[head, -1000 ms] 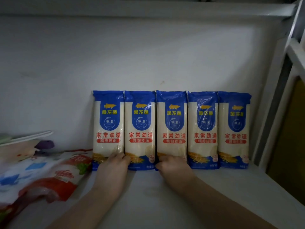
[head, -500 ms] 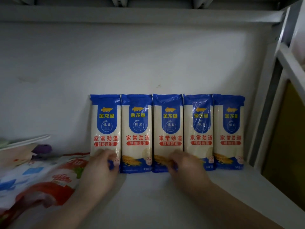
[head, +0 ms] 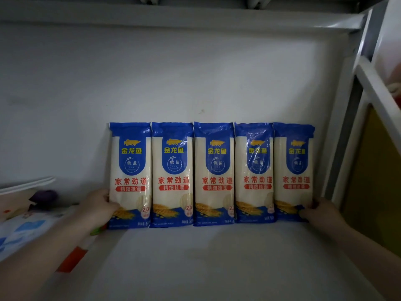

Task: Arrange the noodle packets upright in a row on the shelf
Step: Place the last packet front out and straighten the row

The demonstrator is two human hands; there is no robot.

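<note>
In the head view, five noodle packets (head: pixel 213 173) are seen standing upright, side by side and touching, in a row against the back wall (head: pixel 152 72) of the shelf (head: pixel 217 263), slightly to the 3 o'clock side of centre. The row is bracketed at its two ends. The left hand (head: pixel 98 208) is laid against the outer edge of the leftmost packet (head: pixel 130 174) at about 8 o'clock, its thumb curled round onto the lower front of the pack. The right hand (head: pixel 321 211) is set against the outer edge of the rightmost packet (head: pixel 294 172) at about 4 o'clock, fingertips wrapped onto its lower corner. The hold is judged to serve a squeeze from both ends, so that gaps are closed and the packets are kept from tipping; the wall behind is used as a backstop. The arrangement is judged nearly complete.

Much is hard to make out in the dim light. The fingers behind each end packet are hidden, so the firmness of either grip cannot be told. At 9 o'clock a heap of other printed bags (head: pixel 28 231) is cut off by the frame edge and partly covered by the left forearm. At 3 o'clock the shelf frame (head: pixel 347 127) is only partly shown.
</note>
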